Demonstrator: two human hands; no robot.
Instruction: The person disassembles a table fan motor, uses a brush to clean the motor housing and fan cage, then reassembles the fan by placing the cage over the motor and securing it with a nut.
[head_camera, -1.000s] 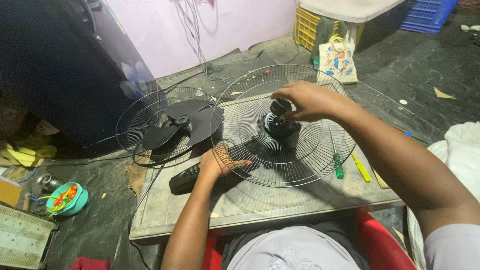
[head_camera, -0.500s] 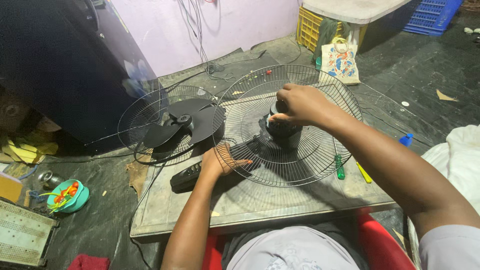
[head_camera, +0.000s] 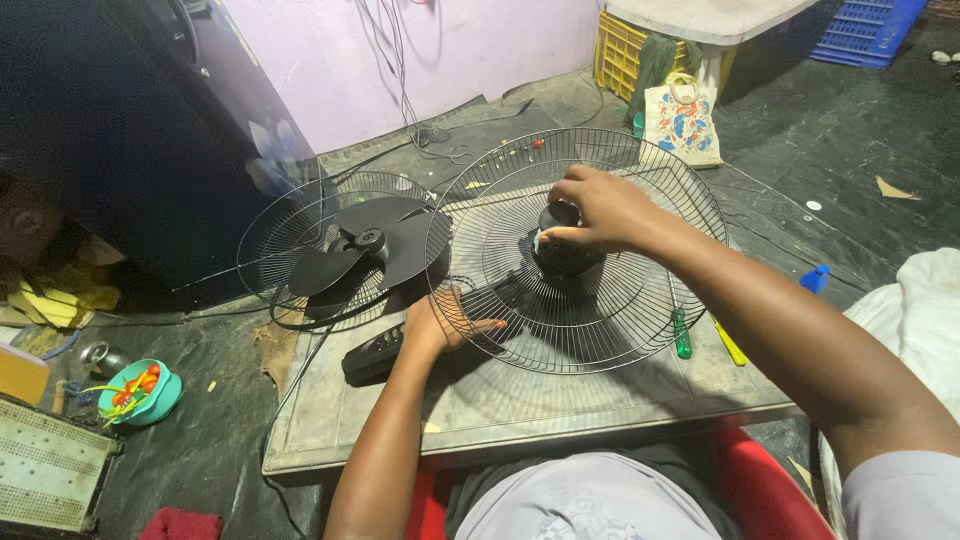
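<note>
1. The left hand (head_camera: 440, 325) has a closed grip on the wire fan guard (head_camera: 600, 330), mid-frame on the desk (head_camera: 520, 400), keeping it steady.
2. The right hand (head_camera: 600, 210) closes its fingers on the black motor hub (head_camera: 560, 255), maybe turning it.

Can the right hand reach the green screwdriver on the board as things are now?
Probably yes. The green screwdriver lies uncovered beside the fan guard, right under the right forearm; the right hand would first have to release the motor hub.

Thin wire metal grille (head_camera: 600, 330), matt black plastic motor (head_camera: 562, 258) and blades (head_camera: 372, 250) — on a dull, scuffed grey board (head_camera: 520, 405) — green glossy plastic bowl (head_camera: 165, 400).
</note>
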